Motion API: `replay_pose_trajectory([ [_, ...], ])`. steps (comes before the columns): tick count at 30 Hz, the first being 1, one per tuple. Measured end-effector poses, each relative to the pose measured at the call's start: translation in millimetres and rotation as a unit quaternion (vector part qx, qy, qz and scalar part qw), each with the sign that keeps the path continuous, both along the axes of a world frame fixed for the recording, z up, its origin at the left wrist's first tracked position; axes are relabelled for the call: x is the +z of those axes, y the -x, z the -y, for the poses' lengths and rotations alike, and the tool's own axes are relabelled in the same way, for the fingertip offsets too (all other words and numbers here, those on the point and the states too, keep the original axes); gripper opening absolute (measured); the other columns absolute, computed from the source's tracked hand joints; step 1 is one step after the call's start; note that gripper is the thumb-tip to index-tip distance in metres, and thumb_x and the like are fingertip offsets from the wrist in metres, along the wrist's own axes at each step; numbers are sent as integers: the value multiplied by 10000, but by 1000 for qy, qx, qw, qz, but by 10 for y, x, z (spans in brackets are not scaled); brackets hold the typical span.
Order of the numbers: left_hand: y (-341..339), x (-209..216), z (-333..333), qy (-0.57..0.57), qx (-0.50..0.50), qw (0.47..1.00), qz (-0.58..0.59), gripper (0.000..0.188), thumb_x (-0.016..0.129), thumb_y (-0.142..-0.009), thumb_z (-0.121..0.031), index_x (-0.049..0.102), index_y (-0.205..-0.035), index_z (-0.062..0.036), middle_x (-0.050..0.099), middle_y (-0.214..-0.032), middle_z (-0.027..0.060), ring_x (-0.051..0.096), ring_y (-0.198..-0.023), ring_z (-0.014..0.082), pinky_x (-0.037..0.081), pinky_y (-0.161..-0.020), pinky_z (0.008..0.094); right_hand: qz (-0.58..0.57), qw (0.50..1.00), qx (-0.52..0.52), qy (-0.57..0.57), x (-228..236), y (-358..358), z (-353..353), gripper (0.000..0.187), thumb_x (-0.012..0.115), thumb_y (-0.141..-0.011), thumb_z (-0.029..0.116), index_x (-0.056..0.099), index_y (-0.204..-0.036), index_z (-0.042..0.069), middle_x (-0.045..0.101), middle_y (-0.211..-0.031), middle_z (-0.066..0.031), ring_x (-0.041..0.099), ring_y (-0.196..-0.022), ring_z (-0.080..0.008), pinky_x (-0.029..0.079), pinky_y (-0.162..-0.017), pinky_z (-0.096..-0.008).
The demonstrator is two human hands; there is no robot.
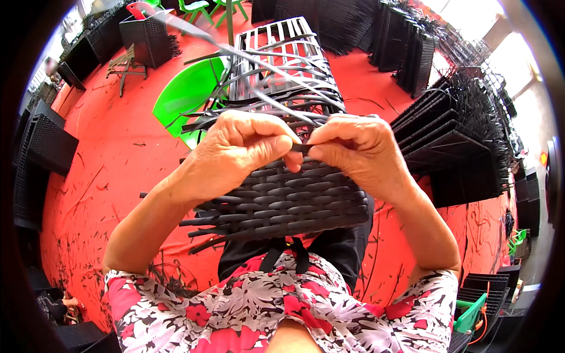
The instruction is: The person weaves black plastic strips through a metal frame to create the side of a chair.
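A half-woven black rattan panel (282,203) on a grey metal frame (276,35) leans toward me, its lower part woven, its upper part bare bars with loose strips crossing. My left hand (241,147) and my right hand (359,150) meet at the top edge of the woven part. Both pinch one black rattan strip (300,148) between thumb and fingers. Long loose strips (194,29) run up and left from my hands.
The floor is a red mat (106,153) littered with strip offcuts. A green plastic chair (188,94) stands behind the frame. Stacks of woven black panels (459,147) fill the right side, woven black boxes (41,147) the left and back.
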State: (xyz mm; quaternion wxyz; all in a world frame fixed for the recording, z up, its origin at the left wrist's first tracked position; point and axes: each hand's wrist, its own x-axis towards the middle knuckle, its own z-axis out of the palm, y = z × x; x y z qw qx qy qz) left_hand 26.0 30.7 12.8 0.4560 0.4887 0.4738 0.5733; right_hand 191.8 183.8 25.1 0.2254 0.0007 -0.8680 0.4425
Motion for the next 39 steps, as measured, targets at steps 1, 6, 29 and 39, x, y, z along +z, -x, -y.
replay_pose_trajectory([
  [1, 29, -52, -13, -29, 28, 992, -116, 105, 585, -884, -15, 659, -935, 38, 598, -1042, 113, 593, -934, 177, 472, -816, 297, 29, 999, -45, -5, 71, -9, 55, 65, 699, -788, -2, 671, -844, -20, 598, -683, -37, 540, -588, -109, 416, -558, -259],
  [6, 46, -301, -159, -81, 84, 841, -528, 199, 530, -891, -124, 661, -945, 16, 528, -1166, 171, 461, -1132, 350, 368, -941, 464, 97, 921, -58, -373, 111, 82, 100, 82, 621, -709, 37, 645, -742, -33, 580, -655, -181, 599, -610, -330, 468, -576, -386],
  [29, 176, -186, 62, 71, 85, 993, -28, 120, 619, -911, -125, 645, -878, -13, 602, -810, -20, 545, -807, 90, 428, -778, 242, 110, 983, 5, 144, -69, 382, 145, 106, 631, -870, 64, 695, -906, -12, 602, -641, -29, 573, -570, -55, 458, -501, -238],
  [39, 166, -538, 58, 48, 155, 812, -560, 244, 546, -892, -165, 678, -1070, -60, 376, -1407, 182, 390, -1231, 392, 215, -1019, 571, 212, 896, 42, -388, 20, 645, 230, 93, 636, -663, 36, 664, -716, -36, 638, -731, -238, 655, -747, -375, 522, -683, -437],
])
